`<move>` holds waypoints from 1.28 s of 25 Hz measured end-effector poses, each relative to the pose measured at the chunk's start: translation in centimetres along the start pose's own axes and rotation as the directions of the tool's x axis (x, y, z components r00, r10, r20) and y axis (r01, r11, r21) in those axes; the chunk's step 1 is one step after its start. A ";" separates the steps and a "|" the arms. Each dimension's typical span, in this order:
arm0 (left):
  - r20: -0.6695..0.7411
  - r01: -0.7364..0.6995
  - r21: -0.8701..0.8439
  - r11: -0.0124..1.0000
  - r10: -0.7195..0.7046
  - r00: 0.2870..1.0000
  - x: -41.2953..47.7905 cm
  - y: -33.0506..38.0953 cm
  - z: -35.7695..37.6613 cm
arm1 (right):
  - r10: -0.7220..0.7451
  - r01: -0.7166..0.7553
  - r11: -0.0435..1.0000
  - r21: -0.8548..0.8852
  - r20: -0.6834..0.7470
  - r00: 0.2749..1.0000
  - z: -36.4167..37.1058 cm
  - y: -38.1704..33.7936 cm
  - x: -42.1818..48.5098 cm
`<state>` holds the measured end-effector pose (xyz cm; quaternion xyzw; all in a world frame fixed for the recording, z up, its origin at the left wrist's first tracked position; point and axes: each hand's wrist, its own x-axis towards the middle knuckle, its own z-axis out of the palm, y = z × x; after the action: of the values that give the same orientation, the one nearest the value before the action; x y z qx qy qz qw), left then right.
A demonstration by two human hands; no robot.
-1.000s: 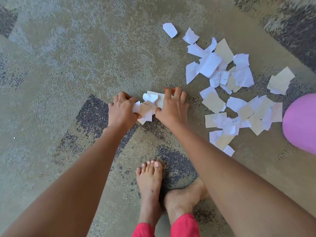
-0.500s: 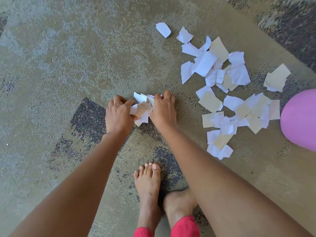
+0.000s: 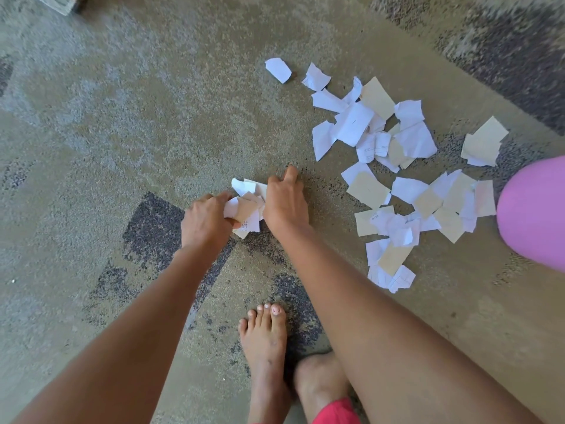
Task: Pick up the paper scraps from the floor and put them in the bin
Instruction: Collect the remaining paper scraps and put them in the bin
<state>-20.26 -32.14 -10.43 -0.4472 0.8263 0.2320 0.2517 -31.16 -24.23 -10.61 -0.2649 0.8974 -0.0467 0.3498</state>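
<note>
Both the left hand [image 3: 208,223] and right hand [image 3: 286,205] clamp a wad of scraps [image 3: 247,209] against the floor [image 3: 122,117]; next, I'd guess, lift it without spilling.

scraps [image 3: 354,123]: matt paper, wht/tan (creased) | floor [image 3: 153,117]: rough carpet | pink obj [image 3: 535,209]: smooth

The pink round thing [image 3: 535,212], perhaps a balloon, is cropped rightward.
</note>
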 end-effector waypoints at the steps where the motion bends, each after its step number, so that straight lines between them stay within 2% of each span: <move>1: -0.001 -0.004 -0.006 1.000 0.004 1.000 0.0 0.0 0.0 | 0.000 0.000 1.000 0.001 -0.003 1.000 0.2 0.0 -0.2; 6: -0.030 -0.027 -0.057 0.998 0.025 0.999 -0.2 -0.3 -0.1 | -0.076 0.079 0.996 0.045 -0.053 0.996 0.5 0.8 -1.0; 11: 0.001 0.011 -0.114 0.993 -0.011 1.000 -1.1 -0.2 -1.2 | 0.051 -0.052 0.961 0.272 0.013 0.999 -0.4 3.0 -1.7; 17: -0.046 0.037 -0.277 0.960 -0.051 0.998 -3.7 1.2 -4.8 | 0.256 -0.199 0.797 0.570 -0.021 0.966 -4.6 7.8 -4.3; 21: -0.063 -0.031 -0.352 0.936 0.010 0.998 -5.2 5.5 -7.7 | 0.373 -0.198 0.668 0.717 -0.092 0.923 -9.3 10.4 -6.0; 23: -0.082 -0.086 -0.381 0.920 0.059 0.995 -5.7 9.0 -9.2 | 0.429 -0.163 0.603 0.781 -0.144 0.892 -12.3 11.6 -7.0; 27: -0.136 -0.205 -0.480 0.853 0.159 0.978 -6.6 17.8 -12.3 | 0.518 -0.025 0.536 0.844 -0.305 0.799 -18.6 13.9 -9.2; 29: -0.160 -0.274 -0.530 0.803 0.223 0.962 -7.6 22.9 -13.9 | 0.580 0.050 0.508 0.860 -0.384 0.718 -22.2 15.8 -10.7; 32: -0.206 -0.393 -0.614 0.684 0.341 0.917 -9.8 30.8 -15.8 | 0.655 0.115 0.541 0.833 -0.504 0.564 -26.9 19.6 -13.2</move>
<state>-45.21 -20.46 12.65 -0.3398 0.7770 0.5299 0.0000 -49.25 -3.47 12.26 0.1320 0.8628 -0.4880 0.0053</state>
